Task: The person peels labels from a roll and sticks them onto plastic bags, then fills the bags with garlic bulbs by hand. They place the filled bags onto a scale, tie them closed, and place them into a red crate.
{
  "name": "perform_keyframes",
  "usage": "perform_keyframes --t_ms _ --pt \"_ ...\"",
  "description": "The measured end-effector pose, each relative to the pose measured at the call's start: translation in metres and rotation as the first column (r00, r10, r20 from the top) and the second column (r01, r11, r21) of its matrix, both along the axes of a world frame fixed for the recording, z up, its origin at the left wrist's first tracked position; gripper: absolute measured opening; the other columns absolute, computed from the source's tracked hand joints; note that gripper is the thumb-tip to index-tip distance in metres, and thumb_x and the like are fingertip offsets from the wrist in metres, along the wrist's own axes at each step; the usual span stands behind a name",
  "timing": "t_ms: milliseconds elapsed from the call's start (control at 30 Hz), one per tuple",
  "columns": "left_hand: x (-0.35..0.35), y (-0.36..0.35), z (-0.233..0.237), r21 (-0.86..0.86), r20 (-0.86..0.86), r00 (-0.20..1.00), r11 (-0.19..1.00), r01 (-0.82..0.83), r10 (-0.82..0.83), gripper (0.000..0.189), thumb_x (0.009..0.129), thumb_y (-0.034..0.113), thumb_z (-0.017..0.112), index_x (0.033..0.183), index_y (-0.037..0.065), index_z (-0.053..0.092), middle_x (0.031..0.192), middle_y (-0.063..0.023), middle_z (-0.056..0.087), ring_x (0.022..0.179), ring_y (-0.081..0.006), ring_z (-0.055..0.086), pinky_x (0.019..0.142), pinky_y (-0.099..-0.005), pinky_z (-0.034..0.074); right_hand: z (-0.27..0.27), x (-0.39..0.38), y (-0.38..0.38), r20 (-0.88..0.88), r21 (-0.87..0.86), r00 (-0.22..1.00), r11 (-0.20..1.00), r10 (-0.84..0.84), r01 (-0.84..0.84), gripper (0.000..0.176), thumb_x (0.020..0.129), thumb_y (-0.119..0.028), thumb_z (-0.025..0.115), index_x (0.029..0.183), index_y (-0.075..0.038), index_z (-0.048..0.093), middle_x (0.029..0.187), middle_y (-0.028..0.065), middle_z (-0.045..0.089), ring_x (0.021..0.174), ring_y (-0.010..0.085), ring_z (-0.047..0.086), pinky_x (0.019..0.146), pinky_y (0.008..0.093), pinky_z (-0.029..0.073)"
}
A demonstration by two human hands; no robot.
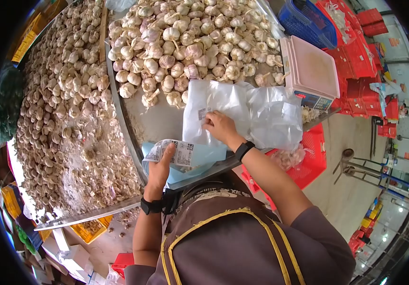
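My left hand (159, 172) grips a sheet of printed labels (178, 153), its thumb lying over the sheet's edge. Light blue backing paper (204, 159) spreads beneath that sheet at the table's front edge. My right hand (221, 128) is closed, with its fingertips at a small printed label (204, 113) on a clear plastic bag (192, 102). Whether the fingers still pinch the label or only press on it is hard to see. More clear plastic bags (276, 114) lie flat to the right.
Garlic bulbs (185, 42) are heaped behind the bags. A second garlic pile (62, 76) with loose skins fills the left table section. A pink-topped scale (311, 64) stands at right, near a blue basket (307, 23). Below the table edge sits a red crate (314, 154).
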State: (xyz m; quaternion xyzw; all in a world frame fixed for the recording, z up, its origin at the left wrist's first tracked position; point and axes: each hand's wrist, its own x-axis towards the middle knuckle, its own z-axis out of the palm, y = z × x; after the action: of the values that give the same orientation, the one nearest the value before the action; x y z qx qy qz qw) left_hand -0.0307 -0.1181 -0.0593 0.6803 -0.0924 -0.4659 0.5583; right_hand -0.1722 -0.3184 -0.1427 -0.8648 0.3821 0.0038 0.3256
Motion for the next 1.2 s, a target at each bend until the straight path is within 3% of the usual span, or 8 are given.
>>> perform_keyframes --t_ms 233,433,533,700,867,1067,1167,1200 --pt "-0.012 -0.001 0.009 -0.048 -0.056 0.997 0.997 0.057 -0.06 0.029 0.091 0.028 0.063 0.101 0.001 0.063 0.091 -0.003 0.064 0.082 -0.0108 0.058 0.074 -0.0261 0.047 0.006 -0.063 -0.049 0.33 0.389 0.866 0.89 -0.376 0.239 0.025 0.084 -0.028 0.067 0.085 -0.003 0.067 0.065 0.0014 0.06 0.062 0.0114 0.056 0.058 0.0288 0.045" --pt "-0.019 -0.002 0.005 -0.069 -0.071 0.992 0.993 0.101 -0.106 0.027 0.091 0.026 0.062 0.102 0.001 0.063 0.09 -0.0015 0.064 0.08 -0.0087 0.057 0.071 -0.0243 0.047 0.034 -0.202 -0.107 0.783 0.222 0.055 0.361 -0.62 0.906 0.019 0.088 -0.019 0.063 0.098 -0.003 0.061 0.089 0.0035 0.06 0.077 0.012 0.057 0.068 0.0264 0.047" --pt "-0.024 -0.004 0.004 -0.091 -0.086 0.988 0.988 0.122 -0.13 0.028 0.091 0.027 0.063 0.102 0.001 0.063 0.09 -0.0009 0.064 0.08 -0.0082 0.056 0.071 -0.0238 0.047 0.107 -0.144 -0.061 0.797 -0.039 0.354 0.544 -0.489 0.838 0.019 0.087 -0.012 0.062 0.103 -0.002 0.058 0.1 0.0061 0.06 0.089 0.0153 0.057 0.079 0.0277 0.047" --pt "-0.034 -0.006 0.018 -0.098 -0.071 0.985 0.984 0.15 -0.157 0.028 0.091 0.026 0.063 0.104 0.002 0.063 0.089 0.0 0.063 0.08 -0.0075 0.055 0.07 -0.0233 0.046 0.122 -0.034 0.038 0.43 0.626 0.902 0.73 -0.031 -0.274 0.042 0.086 -0.004 0.062 0.128 -0.003 0.052 0.117 0.0069 0.057 0.106 0.0146 0.056 0.088 0.0295 0.047" --pt "-0.021 0.016 0.034 -0.158 -0.656 0.74 0.932 -0.326 0.148 0.043 0.094 0.04 0.051 0.109 0.0 0.059 0.098 -0.0084 0.066 0.087 -0.0172 0.063 0.078 -0.0307 0.049 0.133 -0.009 0.062 0.447 0.893 0.836 0.218 -0.319 -0.395 0.044 0.084 0.005 0.063 0.126 0.0 0.052 0.105 0.0076 0.065 0.097 0.0123 0.06 0.087 0.0278 0.048" --pt "-0.016 0.04 0.035 -0.096 -0.873 0.465 0.884 -0.458 0.146 0.037 0.091 0.029 0.048 0.109 -0.002 0.057 0.1 -0.0134 0.066 0.089 -0.0239 0.065 0.081 -0.0359 0.051 0.135 -0.005 0.07 0.354 0.917 0.926 0.243 -0.13 -0.317 0.02 0.077 0.005 0.071 0.098 0.002 0.069 0.099 0.0087 0.068 0.097 0.0127 0.062 0.085 0.0261 0.049" --pt "-0.014 0.049 0.032 -0.091 -0.833 0.51 0.855 -0.51 0.215 0.027 0.091 0.021 0.05 0.109 0.002 0.056 0.09 -0.0092 0.066 0.068 -0.0181 0.06 0.057 -0.0291 0.048 0.133 -0.006 0.06 0.606 0.625 0.781 0.698 -0.15 -0.35 0.018 0.078 -0.001 0.072 0.096 -0.005 0.07 0.115 0.004 0.061 0.101 0.0136 0.059 0.089 0.0275 0.046" --pt "-0.014 0.051 0.027 -0.093 -0.836 0.506 0.854 -0.513 0.213 0.027 0.091 0.021 0.05 0.109 0.002 0.056 0.09 -0.0092 0.066 0.068 -0.0181 0.06 0.057 -0.0291 0.048 0.143 -0.006 0.049 0.304 0.928 0.819 0.345 -0.487 -0.14 0.02 0.08 -0.005 0.071 0.1 -0.006 0.068 0.121 0.0028 0.058 0.104 0.0149 0.058 0.093 0.0299 0.043"
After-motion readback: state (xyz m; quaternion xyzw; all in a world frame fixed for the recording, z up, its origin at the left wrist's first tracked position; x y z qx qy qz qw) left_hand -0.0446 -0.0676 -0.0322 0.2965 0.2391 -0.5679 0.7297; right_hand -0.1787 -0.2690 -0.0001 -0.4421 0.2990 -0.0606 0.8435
